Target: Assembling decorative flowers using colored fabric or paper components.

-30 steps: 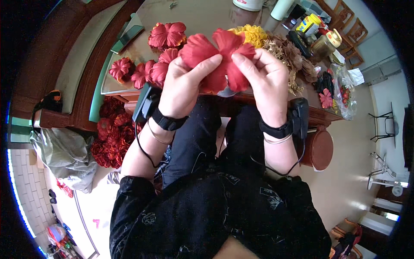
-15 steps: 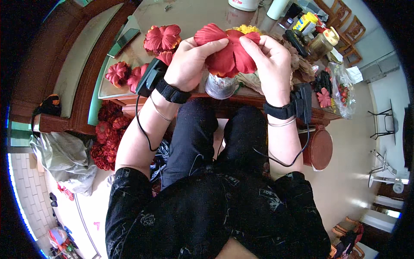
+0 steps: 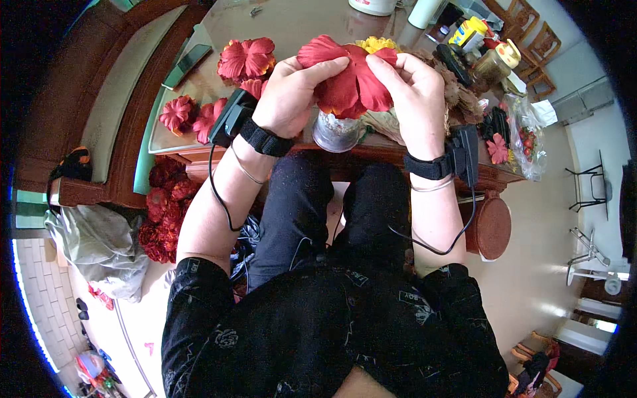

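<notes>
One wide head-worn fisheye looks steeply down from above and behind the left grip (image 3: pixel 286 101) and right grip (image 3: pixel 423 98) — both near, worktop (image 3: pixel 292 32) beyond them, lap (image 3: pixel 292 205) on their closer side.

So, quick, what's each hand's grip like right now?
Left hand: closed, holding the red flower by its left side.
Right hand: closed, holding its right side.
</notes>
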### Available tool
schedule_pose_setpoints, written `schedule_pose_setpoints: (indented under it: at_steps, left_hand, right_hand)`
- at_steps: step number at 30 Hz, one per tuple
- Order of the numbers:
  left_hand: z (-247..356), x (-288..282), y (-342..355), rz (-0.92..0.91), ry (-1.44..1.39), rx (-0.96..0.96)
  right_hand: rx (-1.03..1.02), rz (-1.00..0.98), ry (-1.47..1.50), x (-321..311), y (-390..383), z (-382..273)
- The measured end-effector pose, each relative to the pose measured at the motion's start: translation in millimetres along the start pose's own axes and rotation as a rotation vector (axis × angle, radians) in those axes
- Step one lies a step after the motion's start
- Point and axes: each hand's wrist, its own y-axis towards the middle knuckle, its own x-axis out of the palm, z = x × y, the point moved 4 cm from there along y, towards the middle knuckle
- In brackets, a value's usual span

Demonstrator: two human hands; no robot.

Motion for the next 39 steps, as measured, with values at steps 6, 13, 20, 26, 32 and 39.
schedule_pose_setpoints:
  at_steps: [6,13,20,26,32,39]
  left_hand:
    - [-1,-3,3,-0.022,0.013,0.008]
    - [-4,-5,5,-0.001,-0.001,0.003]
    - [-9,-8,4,-0.032,0.021,-0.050]
    - [-10,-11,5,-0.035,0.058,-0.053]
    - [-14,-16,8,-0.032,0.052,-0.058]
    - [-9,-16,-3,-0.031,0.179,-0.200]
  right_hand:
    - [-0.011,0.004,-0.034,0,1,-1]
    - [-0.023,0.000,-0.047,0,2,1]
    - [-0.016,-0.025,-0.107,-5,1,9]
    - [0.048,-0.045,-0.026,-4,-2,8]
    - [0.104,-0.038,0.041,-4,-7,12]
    - [0.163,-0.025,0.040,-4,-16,14]
